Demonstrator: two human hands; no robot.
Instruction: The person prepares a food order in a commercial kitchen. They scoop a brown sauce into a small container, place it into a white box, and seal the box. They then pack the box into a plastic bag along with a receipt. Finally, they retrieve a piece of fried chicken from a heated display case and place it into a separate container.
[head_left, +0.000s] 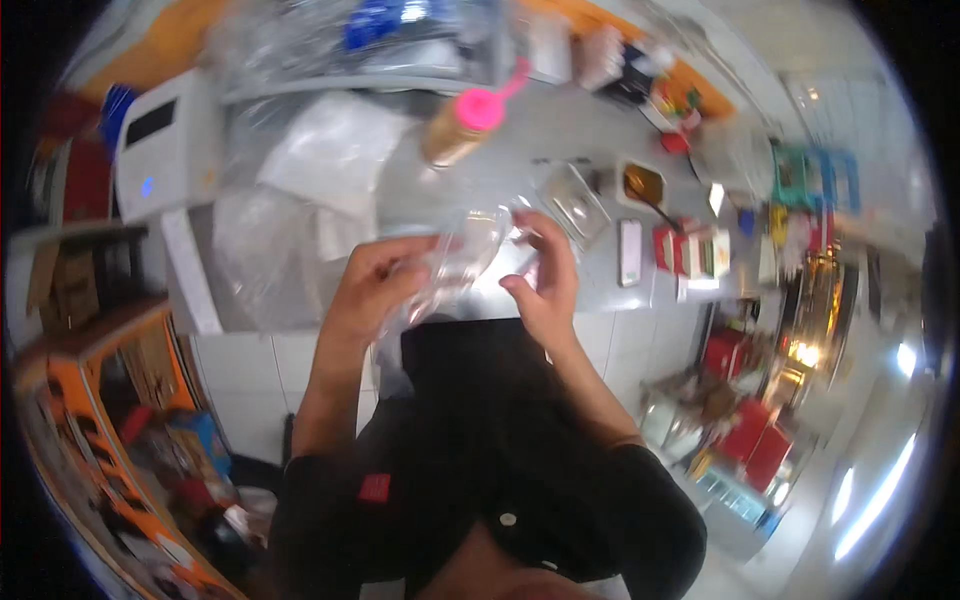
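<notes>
My left hand (382, 281) is closed on a crumpled clear plastic bag (469, 244) above the front edge of the metal table (517, 135). At the bag's right side is my right hand (545, 281), its thumb and fingers apart; its fingertips are near or on the film, blurred, so a hold cannot be told. Beyond the hands stands a bottle with a bright pink lid (480, 110) and tan contents. Left of it lie white plastic bags (330, 150) and more clear film (259, 247).
A white machine with a dark display (176, 146) stands at the left. To the right are a clear lidded container (576, 204), a tray with brown contents (643, 184), a phone (630, 253) and red-and-white boxes (690, 251). An orange shelf unit (112, 420) stands at the lower left.
</notes>
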